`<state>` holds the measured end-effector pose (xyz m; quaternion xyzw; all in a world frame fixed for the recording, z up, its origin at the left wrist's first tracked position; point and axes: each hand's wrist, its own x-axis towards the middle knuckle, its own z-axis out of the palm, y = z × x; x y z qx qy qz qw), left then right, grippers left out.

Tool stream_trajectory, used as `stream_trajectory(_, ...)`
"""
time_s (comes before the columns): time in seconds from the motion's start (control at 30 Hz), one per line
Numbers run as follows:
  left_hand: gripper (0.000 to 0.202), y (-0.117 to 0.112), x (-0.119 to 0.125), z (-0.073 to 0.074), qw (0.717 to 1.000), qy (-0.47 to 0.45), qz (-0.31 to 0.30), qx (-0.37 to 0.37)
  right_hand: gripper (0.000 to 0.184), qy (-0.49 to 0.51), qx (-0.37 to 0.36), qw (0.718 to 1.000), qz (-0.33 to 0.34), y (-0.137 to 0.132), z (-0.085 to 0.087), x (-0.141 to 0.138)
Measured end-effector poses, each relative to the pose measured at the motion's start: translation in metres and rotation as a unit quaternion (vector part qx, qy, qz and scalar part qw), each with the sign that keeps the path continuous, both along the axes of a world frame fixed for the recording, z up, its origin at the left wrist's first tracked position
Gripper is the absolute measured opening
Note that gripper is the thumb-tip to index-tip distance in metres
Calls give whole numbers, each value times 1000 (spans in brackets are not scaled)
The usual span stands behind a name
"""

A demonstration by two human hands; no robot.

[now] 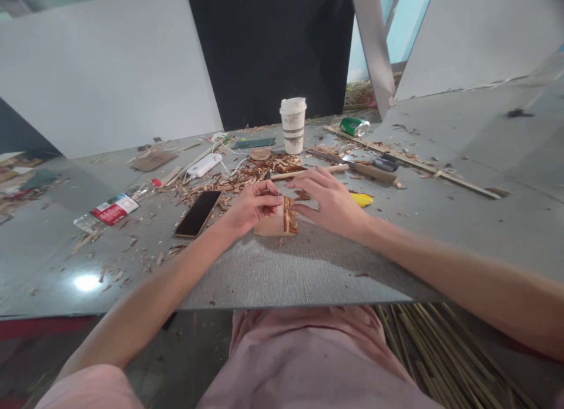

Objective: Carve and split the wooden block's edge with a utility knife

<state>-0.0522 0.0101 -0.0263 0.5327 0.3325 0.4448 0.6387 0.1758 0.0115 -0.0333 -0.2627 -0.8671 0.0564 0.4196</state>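
Observation:
My left hand (pixel 253 209) is closed in a pinch, thumb against fingers, above a tan flat piece (pixel 268 225) that looks like cardboard or thin board. Something tiny and thin seems to show at the fingertips, too small to name. Rough brown strips (pixel 288 216) lie along the right side of the tan piece. Just to their right is my right hand (pixel 324 200), its thumb and fingers apart with nothing visible between them. The hands do not touch each other.
Around the hands are a phone (pixel 198 214), plastic bottle (pixel 110 210), white device (pixel 204 166) with a cable, paper cup (pixel 293 127), green can (pixel 352 126), wooden-handled tool (pixel 374 173), yellow object (pixel 361 199) and wood shavings (pixel 273 171). The table's near edge (pixel 299 308) borders my lap.

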Motion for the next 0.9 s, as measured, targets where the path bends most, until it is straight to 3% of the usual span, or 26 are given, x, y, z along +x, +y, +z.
stream_trajectory(0.1, 30, -3, 3, 0, 999, 22, -13, 26, 11, 15, -68, 997, 32, -5, -1, -5)
stream_trajectory(0.23, 28, -4, 3, -2, 986, 89, -19, 141, 22, 80, -248, 964, 60, -8, -2, -6)
stream_trajectory(0.33, 24, -3, 0, -1, 939, 180, 20, 292, 31, 114, -402, 899, 133, -6, -4, -4)
stream_trajectory(0.47, 21, -5, -3, 5, 854, 272, 69, 438, 30, 189, -582, 768, 189, -1, -7, -4)
stream_trajectory(0.53, 19, -6, -4, 7, 857, 268, 66, 435, 29, 209, -641, 711, 197, 0, -8, -4)
stream_trajectory(0.6, 17, -5, -4, 6, 903, 219, 49, 366, 41, 180, -671, 690, 202, 1, -7, -4)
stream_trajectory(0.63, 18, -4, -4, 5, 931, 184, 36, 314, 51, 162, -667, 700, 196, 2, -7, -3)
stream_trajectory(0.67, 19, -2, -4, 4, 955, 146, 24, 256, 59, 152, -644, 728, 179, 2, -6, -2)
stream_trajectory(0.7, 21, 0, -4, 2, 974, 111, 15, 197, 61, 151, -595, 775, 149, 3, -6, 0)
stream_trajectory(0.8, 27, 5, -5, -2, 998, 48, 15, 47, 37, 141, -310, 940, 27, 3, -3, 4)
stream_trajectory(0.83, 28, 6, -5, -3, 999, 39, 18, 10, 29, 113, -206, 972, -2, 3, -2, 5)
stream_trajectory(0.9, 29, 6, -6, -3, 999, 32, 15, -31, 27, 36, -56, 998, -20, 2, 0, 5)
